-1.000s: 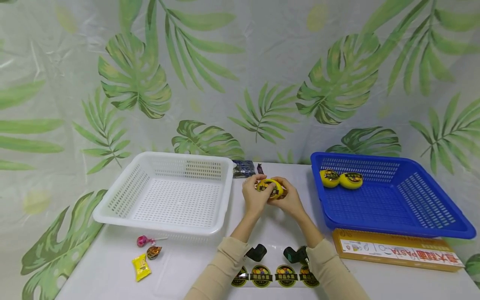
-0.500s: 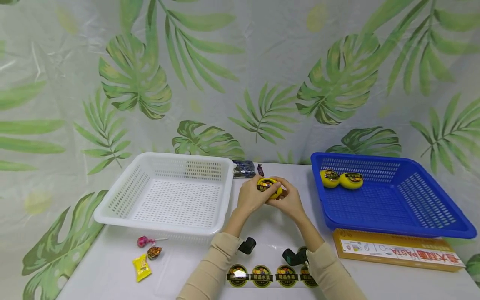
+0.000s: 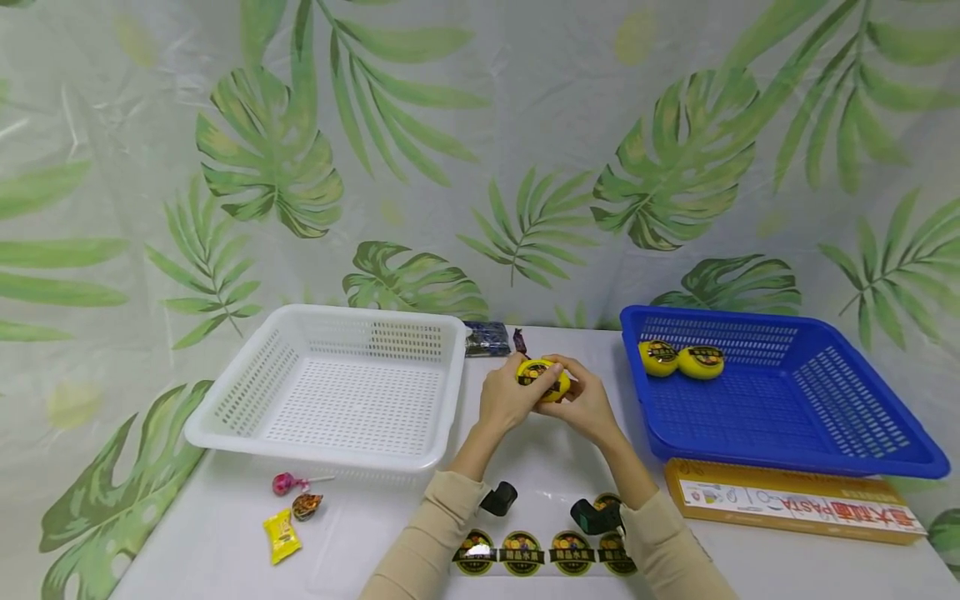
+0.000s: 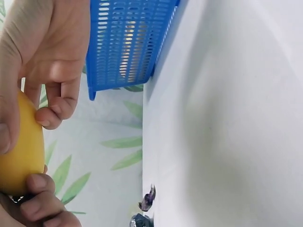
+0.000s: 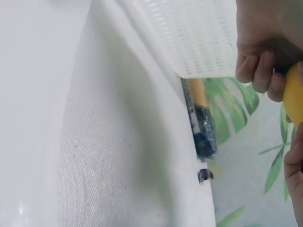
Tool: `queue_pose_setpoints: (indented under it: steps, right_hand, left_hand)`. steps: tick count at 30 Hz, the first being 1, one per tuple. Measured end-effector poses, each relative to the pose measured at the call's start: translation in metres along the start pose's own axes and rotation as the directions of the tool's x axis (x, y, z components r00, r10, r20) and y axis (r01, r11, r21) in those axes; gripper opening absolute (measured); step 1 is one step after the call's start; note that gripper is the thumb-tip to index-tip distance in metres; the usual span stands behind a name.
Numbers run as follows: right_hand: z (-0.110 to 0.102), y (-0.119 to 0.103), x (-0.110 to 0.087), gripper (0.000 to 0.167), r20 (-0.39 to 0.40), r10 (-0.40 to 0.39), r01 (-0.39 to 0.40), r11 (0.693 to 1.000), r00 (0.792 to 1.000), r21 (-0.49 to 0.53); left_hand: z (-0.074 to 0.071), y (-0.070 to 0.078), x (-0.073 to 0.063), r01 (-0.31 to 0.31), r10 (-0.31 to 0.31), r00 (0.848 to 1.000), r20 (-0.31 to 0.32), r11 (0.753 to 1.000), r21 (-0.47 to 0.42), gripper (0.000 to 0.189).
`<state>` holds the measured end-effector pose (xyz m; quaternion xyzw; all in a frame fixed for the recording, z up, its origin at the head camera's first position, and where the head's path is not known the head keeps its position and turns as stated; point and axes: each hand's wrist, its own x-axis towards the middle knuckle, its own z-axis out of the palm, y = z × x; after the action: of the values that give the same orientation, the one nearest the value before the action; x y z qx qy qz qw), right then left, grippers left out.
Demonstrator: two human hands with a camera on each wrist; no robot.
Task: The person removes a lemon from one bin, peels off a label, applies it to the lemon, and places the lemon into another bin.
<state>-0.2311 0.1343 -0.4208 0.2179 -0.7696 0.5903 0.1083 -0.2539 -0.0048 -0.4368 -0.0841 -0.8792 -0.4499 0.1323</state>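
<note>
Above the middle of the white table, both hands hold a smooth yellow fruit (image 3: 529,369) with a black label showing colourful fruit on it. My left hand (image 3: 502,398) grips it from the left, its thumb lying across the label. From the right, my right hand (image 3: 591,407) holds the other side with bent fingers. In the left wrist view the fruit (image 4: 29,142) sits between the two hands, its plain side showing. Only an edge of the fruit (image 5: 294,97) appears in the right wrist view.
A white basket (image 3: 322,454) stands left. Two labelled yellow fruits (image 3: 701,362) lie in the blue basket (image 3: 795,462), behind a pasta box (image 3: 795,500). A strip of round labels (image 3: 521,552) lies in front, a lollipop (image 3: 283,483) and wrapped sweets (image 3: 282,536) at left.
My left hand's thumb has shifted over the label, and the fruit has turned slightly between the hands. The left forearm moved a little left. The baskets and sweets stayed put.
</note>
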Motion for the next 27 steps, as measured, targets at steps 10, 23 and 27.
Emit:
queue_pose_setpoints:
  steps: [10,23,27]
  right_hand:
    - [0.0,0.03,-0.001,0.059,0.002,-0.067,0.067,0.997,0.998,0.039]
    - [0.001,0.028,-0.003,0.066,0.001,-0.014,0.014,0.994,1.0,0.112]
    - [0.001,0.029,-0.003,0.065,0.009,0.021,-0.022,0.99,1.0,0.138]
  left_hand:
    - [-0.003,0.007,-0.003,0.06,-0.061,0.998,0.008,0.996,0.065,0.053]
    - [-0.003,0.006,-0.003,0.088,-0.087,0.996,0.013,0.996,-0.021,0.049]
    - [-0.004,0.003,-0.003,0.107,-0.106,0.994,0.017,0.992,-0.069,0.05]
